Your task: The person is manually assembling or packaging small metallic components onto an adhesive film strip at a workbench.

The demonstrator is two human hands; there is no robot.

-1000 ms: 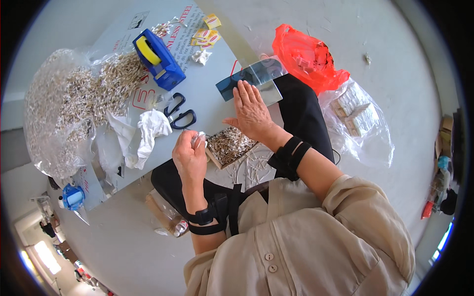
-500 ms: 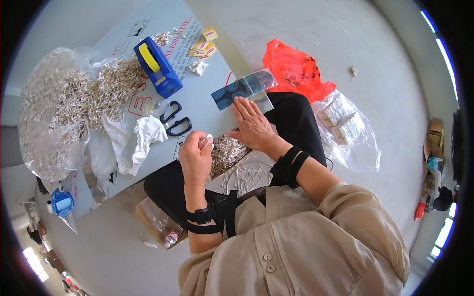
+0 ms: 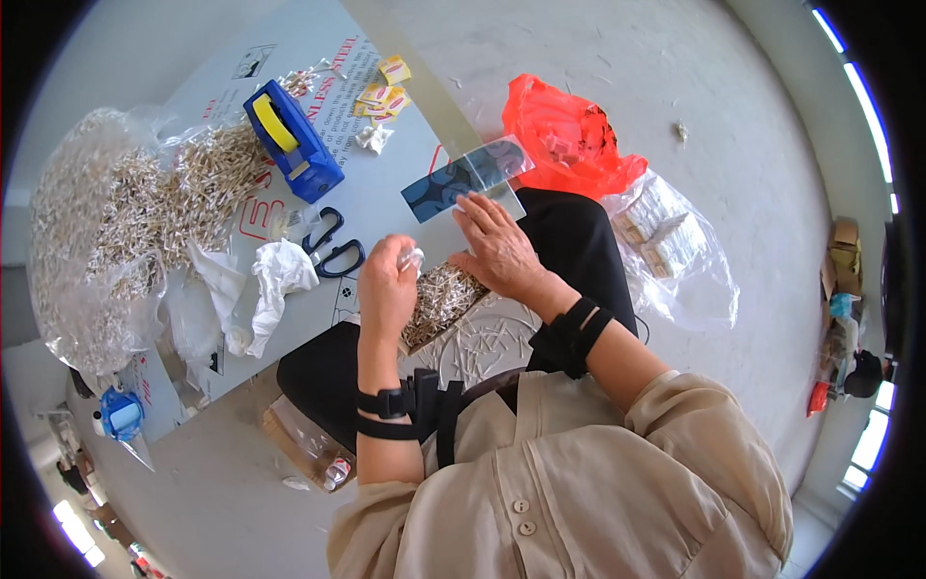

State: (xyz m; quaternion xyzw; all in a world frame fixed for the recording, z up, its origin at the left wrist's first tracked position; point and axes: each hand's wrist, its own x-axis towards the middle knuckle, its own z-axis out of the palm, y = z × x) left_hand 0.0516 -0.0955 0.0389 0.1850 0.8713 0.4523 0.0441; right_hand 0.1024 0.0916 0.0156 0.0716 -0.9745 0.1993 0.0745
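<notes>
My left hand (image 3: 384, 294) is closed, its thumb and fingers pinching a small crumpled white wad (image 3: 412, 259), perhaps tissue or thin plastic. Palm down, my right hand (image 3: 503, 256) stretches its fingers toward the dark blue glossy film strip (image 3: 444, 191), fingertips at its lower edge. Whether they press on the film I cannot tell. Between my hands, an open box of cotton swabs (image 3: 444, 307) rests by my lap. Below it, loose swabs (image 3: 479, 343) lie scattered on a pale round surface.
Left on the table (image 3: 338, 203) are a blue tape dispenser (image 3: 299, 145), dark-handled scissors (image 3: 333, 246), crumpled tissue (image 3: 280, 285) and a large clear bag of swabs (image 3: 125, 207). Yellow packets (image 3: 381, 99) lie farther back. A red plastic bag (image 3: 569, 140) and clear bag (image 3: 666, 241) sit right.
The whole view has shifted slightly left. My left hand has risen a little with the white wad, and my right hand has slid slightly right along the film's edge, fingers still outstretched.
</notes>
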